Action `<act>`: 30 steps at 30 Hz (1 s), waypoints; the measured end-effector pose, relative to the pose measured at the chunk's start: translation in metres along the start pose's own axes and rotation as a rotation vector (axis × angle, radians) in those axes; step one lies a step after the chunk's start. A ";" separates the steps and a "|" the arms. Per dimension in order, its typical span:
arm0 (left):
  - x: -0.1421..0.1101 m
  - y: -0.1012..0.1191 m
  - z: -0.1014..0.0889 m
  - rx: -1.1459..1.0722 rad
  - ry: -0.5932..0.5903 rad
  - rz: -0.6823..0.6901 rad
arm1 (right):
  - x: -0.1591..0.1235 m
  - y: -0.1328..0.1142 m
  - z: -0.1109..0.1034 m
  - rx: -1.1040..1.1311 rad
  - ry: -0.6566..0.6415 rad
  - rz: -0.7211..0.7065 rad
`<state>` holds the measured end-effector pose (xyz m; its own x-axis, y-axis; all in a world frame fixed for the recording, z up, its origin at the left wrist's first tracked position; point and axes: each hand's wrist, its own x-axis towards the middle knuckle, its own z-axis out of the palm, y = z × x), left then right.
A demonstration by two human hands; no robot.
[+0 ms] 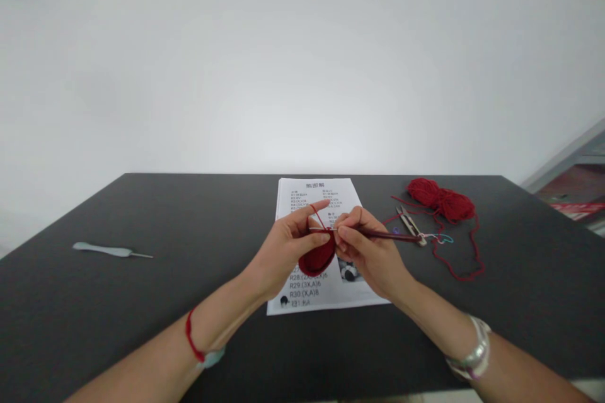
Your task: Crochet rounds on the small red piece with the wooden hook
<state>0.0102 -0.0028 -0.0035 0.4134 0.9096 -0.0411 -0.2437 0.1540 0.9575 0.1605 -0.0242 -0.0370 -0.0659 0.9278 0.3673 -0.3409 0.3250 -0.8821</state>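
1. Pinched tight between left thumb and fingers, the red crocheted piece [316, 262] hangs just below the fingertips of the left hand [276, 250].
2. Over to the right hand [373, 255]: a narrow, pen-like hold on the crochet hook [394, 236], handle jutting out to the right, metal shaft reaching left along the piece's top edge.
3. Up from that edge goes 1 red strand [320, 215], to the raised left index finger.
4. Progress check! A rounded body is already made, I'd judge, and with the strand at the edge it looks not yet fastened off. Behind the grip, the printed sheet [331, 302] shows numbered lines; which 1 the work has reached, I cannot tell.
5. Right of the grip, a red skein [442, 200] with plenty left to use, plus snips [411, 225] and a light-blue loop [445, 238] nearer the hook's end.
6. Well left of both hands, a pale hook [103, 249] lies unheld on the dark table [198, 214].
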 end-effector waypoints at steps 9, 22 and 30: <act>0.001 0.000 0.001 -0.276 0.038 -0.229 | -0.006 0.010 -0.008 -0.897 -0.119 -0.781; 0.009 0.014 -0.024 -0.156 -0.155 -0.189 | 0.004 -0.008 -0.021 -0.089 -0.098 -0.137; 0.009 0.019 -0.030 -0.116 -0.253 -0.268 | 0.006 -0.018 -0.025 -0.083 -0.156 -0.084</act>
<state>-0.0167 0.0199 0.0057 0.6759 0.7095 -0.1994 -0.1893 0.4287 0.8834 0.1898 -0.0203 -0.0265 -0.1875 0.8591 0.4762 -0.2735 0.4200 -0.8654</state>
